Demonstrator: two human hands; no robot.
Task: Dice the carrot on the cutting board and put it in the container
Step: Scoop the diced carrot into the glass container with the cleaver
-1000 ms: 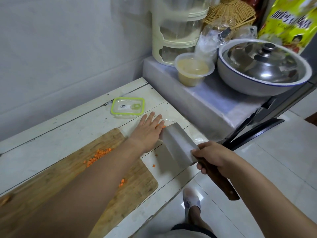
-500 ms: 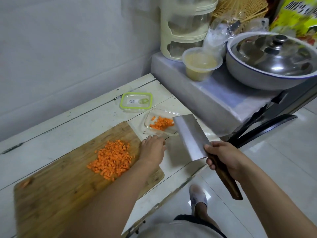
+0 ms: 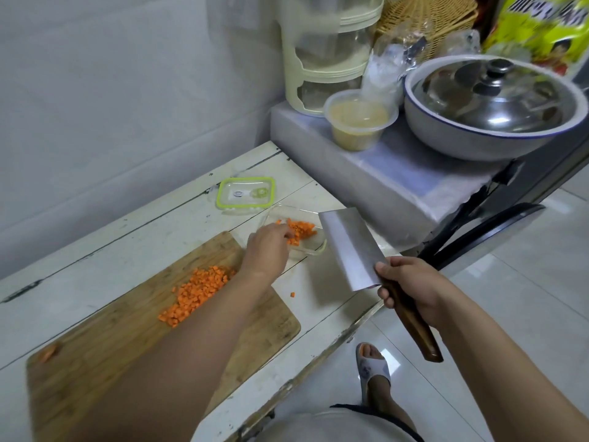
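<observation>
At a white-painted wooden table [image 3: 127,250], we see a person part-way through moving diced carrot into a clear glass container [image 3: 318,247]. The left hand [image 3: 267,250] reaches over the container's near rim, its fingertips down among the orange cubes already inside [image 3: 299,231] — whether those fingers pinch any pieces or lie loose we cannot tell, since they are blurred. The right hand [image 3: 411,288] is curled firmly round the dark wooden handle of a cleaver [image 3: 350,250], holding it in the air beside the container, the broad blade tilted with its far corner just over the dish.

Most of the diced carrot [image 3: 197,291] lies in a heap on the wooden cutting board [image 3: 111,362], partly hidden behind the left forearm. One stray cube [image 3: 292,294] sits on the table just off the board's edge, and an orange scrap [image 3: 47,354] rests near the board's near-left corner.

Beyond the container lies its green-rimmed lid [image 3: 245,196], flat on the table. On the raised shelf behind — a covered metal pot [image 3: 490,110] and a plastic tub [image 3: 360,122].
</observation>
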